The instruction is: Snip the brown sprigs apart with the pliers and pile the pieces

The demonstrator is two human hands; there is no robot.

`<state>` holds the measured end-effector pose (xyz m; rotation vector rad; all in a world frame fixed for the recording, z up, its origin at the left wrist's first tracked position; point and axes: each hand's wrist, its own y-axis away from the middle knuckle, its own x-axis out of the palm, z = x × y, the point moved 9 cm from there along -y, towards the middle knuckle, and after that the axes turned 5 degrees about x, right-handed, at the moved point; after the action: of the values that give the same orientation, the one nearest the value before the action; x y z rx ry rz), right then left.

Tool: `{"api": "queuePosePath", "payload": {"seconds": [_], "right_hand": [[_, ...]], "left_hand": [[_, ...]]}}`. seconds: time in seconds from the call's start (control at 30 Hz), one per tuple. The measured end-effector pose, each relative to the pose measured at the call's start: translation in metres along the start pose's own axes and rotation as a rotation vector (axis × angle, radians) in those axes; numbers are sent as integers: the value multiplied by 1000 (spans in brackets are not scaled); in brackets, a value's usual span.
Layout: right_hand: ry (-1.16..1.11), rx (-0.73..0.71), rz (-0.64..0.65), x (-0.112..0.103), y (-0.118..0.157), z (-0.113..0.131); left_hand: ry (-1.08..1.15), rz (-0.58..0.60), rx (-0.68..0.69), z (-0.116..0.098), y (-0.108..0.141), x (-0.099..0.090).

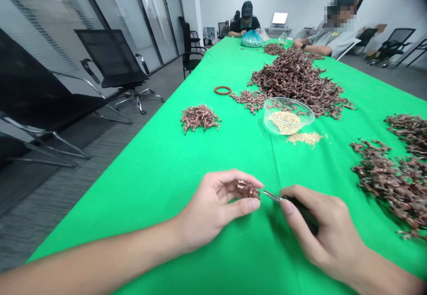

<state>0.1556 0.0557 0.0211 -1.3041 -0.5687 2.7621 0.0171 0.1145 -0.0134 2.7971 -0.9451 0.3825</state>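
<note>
My left hand (220,204) is closed around a small reddish-brown branched piece (249,190), held between thumb and fingers. My right hand (320,228) grips a dark-handled tool (305,215), its thin metal tip pointing left, close to the left fingertips. Both hands are above the green cloth (160,188). Beyond them, a clear round bowl (288,116) holds pale grains, with more grains (306,139) spilled beside it. A small heap of brown pieces (200,118) lies to the left of the bowl.
A large brown heap (298,79) lies behind the bowl, and other heaps (396,179) lie at the right. A brown ring (222,90) rests farther back. One person (336,28) sits at the right, another (246,21) at the far end near a blue bag (251,39).
</note>
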Motion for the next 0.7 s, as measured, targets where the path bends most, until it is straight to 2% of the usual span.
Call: {"api": "queuePosePath", "payload": {"seconds": [0.27, 0.5, 0.7], "right_hand": [[-34, -61, 23, 0, 2, 5], [-37, -114, 1, -2, 4, 9], [11, -149, 1, 2, 6, 12]], "left_hand": [[67, 38, -61, 6, 3, 5], [-30, 46, 8, -2, 4, 8], [-60, 23, -52, 4, 5, 5]]}}
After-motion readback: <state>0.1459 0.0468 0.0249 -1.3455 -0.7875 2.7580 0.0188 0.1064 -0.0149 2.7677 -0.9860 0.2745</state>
